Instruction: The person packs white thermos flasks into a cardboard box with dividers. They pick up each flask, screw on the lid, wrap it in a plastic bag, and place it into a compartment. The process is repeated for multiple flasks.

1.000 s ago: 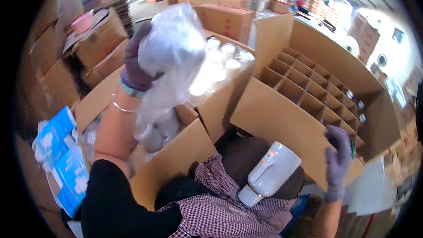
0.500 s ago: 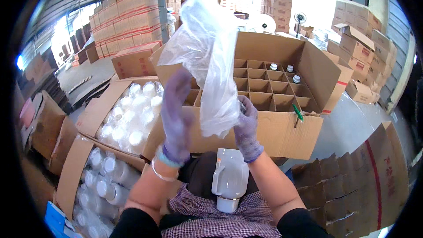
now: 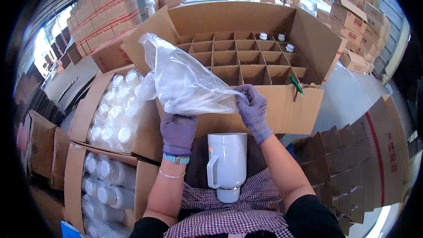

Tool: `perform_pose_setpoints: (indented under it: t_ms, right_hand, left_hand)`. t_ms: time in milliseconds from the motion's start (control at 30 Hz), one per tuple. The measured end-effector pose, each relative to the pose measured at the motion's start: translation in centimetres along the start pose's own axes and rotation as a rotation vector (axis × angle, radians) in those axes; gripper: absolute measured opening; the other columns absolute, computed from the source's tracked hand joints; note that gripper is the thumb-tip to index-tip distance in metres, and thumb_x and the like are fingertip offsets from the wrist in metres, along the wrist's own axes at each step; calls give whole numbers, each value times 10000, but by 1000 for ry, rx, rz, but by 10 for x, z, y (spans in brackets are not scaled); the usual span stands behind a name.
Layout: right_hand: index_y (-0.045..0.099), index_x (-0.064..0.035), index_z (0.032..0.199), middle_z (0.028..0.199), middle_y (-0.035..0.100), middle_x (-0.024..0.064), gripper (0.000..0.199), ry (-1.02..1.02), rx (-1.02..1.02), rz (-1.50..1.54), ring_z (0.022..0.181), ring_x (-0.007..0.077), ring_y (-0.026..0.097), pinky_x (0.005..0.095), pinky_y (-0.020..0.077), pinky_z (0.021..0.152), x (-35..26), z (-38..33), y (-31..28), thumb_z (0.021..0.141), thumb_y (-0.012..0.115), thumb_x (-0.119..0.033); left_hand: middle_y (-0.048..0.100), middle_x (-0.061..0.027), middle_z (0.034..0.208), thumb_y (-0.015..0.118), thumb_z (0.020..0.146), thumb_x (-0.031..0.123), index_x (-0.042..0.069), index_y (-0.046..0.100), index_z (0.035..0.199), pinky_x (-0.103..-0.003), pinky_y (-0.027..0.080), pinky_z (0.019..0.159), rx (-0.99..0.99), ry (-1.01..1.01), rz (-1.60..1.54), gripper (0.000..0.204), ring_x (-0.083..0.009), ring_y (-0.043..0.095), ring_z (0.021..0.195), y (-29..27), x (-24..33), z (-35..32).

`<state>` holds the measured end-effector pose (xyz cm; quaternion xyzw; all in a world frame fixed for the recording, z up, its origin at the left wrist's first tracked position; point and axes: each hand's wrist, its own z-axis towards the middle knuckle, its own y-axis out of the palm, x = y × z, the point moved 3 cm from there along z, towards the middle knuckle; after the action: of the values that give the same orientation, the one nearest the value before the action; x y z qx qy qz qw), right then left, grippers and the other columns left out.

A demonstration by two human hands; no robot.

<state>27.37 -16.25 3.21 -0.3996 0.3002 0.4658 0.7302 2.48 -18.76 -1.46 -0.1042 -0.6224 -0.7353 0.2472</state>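
Over divider carton (image 3: 282,105), three capped bottles inside: left hand (image 3: 178,133), right hand (image 3: 253,111) grips closed on plastic bag (image 3: 185,83).

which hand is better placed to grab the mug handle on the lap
Left, probably. The mug has its handle on the person's left side, just below the left hand. The right hand sits higher, pinching the plastic bag.

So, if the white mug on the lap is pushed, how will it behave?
The white mug looks rigid and smooth, so probably slippery in gloves. It lies unheld on the lap, while both hands grip the plastic bag. Its round body may roll, though its side handle might stop it.
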Motion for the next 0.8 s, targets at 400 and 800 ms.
perform_pose_setpoints:
  t_ms: [400, 800]
  right_hand:
    - [619, -42, 893, 918, 630, 151, 148, -194, -209, -150, 960, 371, 620, 464, 487, 886, 100, -111, -23, 778, 685, -107]
    - [665, -94, 1015, 1020, 612, 102, 275, -241, -578, -110, 1051, 315, 580, 439, 453, 976, -11, -229, -75, 772, 744, -197]
  left_hand:
    - [655, -123, 818, 411, 1088, 348, -13, 627, 873, -374, 507, 748, -171, 191, 1546, 472, -254, 635, 783, -63, -38, -64]
    - [575, -93, 1065, 863, 643, 153, 21, 539, 1200, -334, 537, 774, -399, 210, 1675, 658, -218, 616, 883, 40, -11, -124]
